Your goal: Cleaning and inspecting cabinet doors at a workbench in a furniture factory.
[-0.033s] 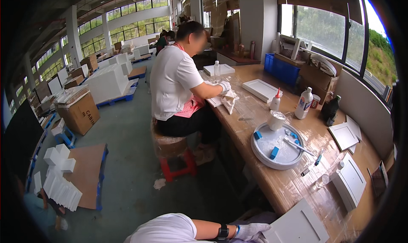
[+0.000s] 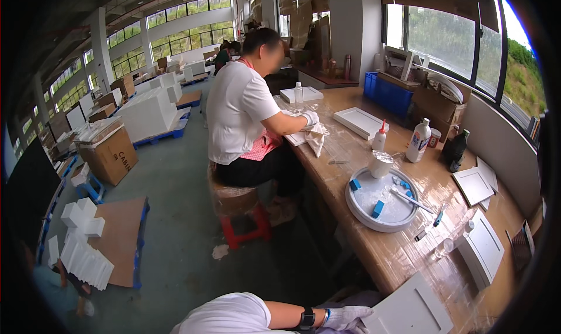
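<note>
My left hand (image 2: 347, 318), in a white glove with a dark watch above the cuff, grips the left edge of a white recessed panel (image 2: 412, 307) at the lower edge of the view. The panel lies tilted, partly over the table's near edge, and its lower part is cut off. My right hand is out of sight. Just beyond stands a stack of similar white panels (image 2: 480, 252), with a small clear cup (image 2: 444, 247) beside it. A blue-handled cutter (image 2: 439, 216) lies near a round white tray (image 2: 374, 224) holding blue blocks (image 2: 378, 209), a brush (image 2: 415, 202) and a white tub (image 2: 381, 165).
A white bottle (image 2: 418, 141), a red-tipped glue bottle (image 2: 379, 138) and a dark bottle (image 2: 456, 151) stand on the film-covered table (image 2: 327, 185). A co-worker (image 2: 245, 106) sits farther along, wiping a panel with a cloth (image 2: 316, 139). A blue crate (image 2: 387, 95) stands by the window.
</note>
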Tool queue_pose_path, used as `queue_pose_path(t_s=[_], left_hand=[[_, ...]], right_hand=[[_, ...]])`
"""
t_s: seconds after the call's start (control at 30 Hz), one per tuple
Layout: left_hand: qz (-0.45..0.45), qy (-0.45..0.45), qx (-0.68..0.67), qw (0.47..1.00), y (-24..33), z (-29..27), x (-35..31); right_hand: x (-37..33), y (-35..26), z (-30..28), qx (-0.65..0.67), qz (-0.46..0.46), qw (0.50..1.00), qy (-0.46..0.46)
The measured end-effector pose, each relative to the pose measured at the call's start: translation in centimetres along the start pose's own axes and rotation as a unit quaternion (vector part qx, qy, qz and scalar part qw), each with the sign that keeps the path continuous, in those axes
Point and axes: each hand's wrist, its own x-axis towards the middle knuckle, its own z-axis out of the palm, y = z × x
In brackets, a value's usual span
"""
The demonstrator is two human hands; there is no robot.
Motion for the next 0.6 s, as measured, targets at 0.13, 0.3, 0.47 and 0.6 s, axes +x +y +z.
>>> queue_pose_path(t_s=[0.13,0.3,0.47,0.6], left_hand=[[0.001,-0.023,0.001,1.000,-0.6,-1.8,1.3],[0.004,-0.001,-0.005,1.000,-0.1,-0.6,0.8],[0.010,-0.006,0.000,1.000,0.1,-0.5,0.5],[0.017,-0.018,0.005,1.000,-0.2,-0.8,0.4]], right_hand=[[0.2,-0.2,0.7,-0.001,0.004,1.000,0.005],[0.4,-0.1,1.2,-0.003,0.003,1.000,0.011],[0.2,0.2,-0.1,0.025,0.006,1.000,-0.008],[-0.2,0.9,-1.2,0.041,0.002,0.999,-0.024]])
